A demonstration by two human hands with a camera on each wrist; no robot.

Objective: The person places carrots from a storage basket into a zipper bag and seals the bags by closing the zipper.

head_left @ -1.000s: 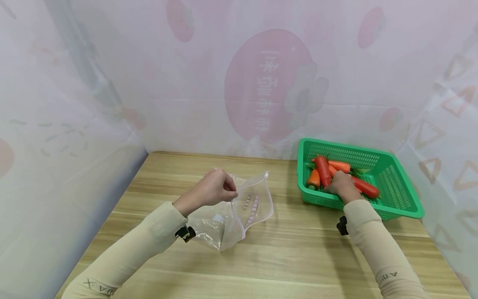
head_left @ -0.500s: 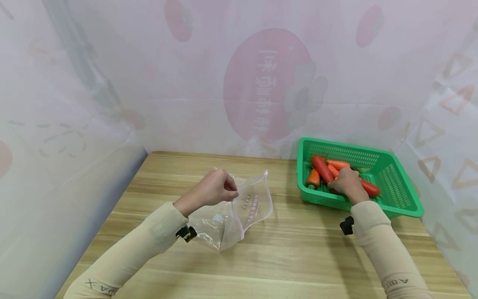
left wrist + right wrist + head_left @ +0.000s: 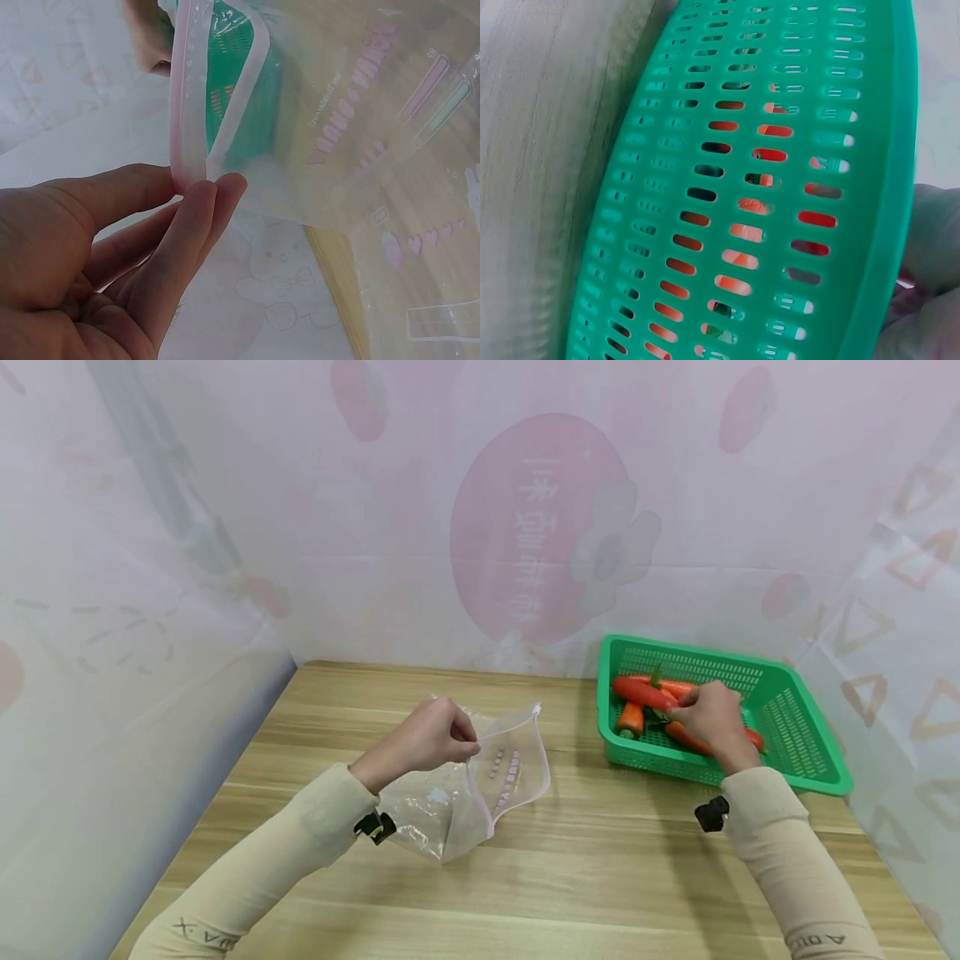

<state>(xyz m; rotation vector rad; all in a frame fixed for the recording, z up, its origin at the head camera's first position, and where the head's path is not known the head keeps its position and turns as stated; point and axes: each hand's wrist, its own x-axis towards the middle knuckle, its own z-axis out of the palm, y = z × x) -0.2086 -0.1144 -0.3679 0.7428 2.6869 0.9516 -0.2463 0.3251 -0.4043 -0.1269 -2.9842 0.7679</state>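
Note:
My left hand (image 3: 431,737) pinches the rim of a clear zip bag (image 3: 468,806) between thumb and fingertips. Its pink-edged mouth gapes toward the right, and pink lettering shows on the film in the left wrist view. Over the green basket (image 3: 813,752), my right hand (image 3: 712,720) pinches one end of a long red pepper (image 3: 639,692), which lies slantwise above the other vegetables. An orange carrot (image 3: 631,720) and another red pepper (image 3: 686,739) lie beneath. In the right wrist view the basket's slotted wall (image 3: 780,169) hides most of that hand (image 3: 934,277).
The basket stands at the back right of the wooden table (image 3: 570,877), close to the printed backdrop (image 3: 375,602). More carrots (image 3: 678,687) lie in its left half. Fabric walls rise at both sides.
My right hand has shifted slightly right and up in the basket, and the red pepper it pinches has swung from steep to nearly level. My left hand and the bag stay put.

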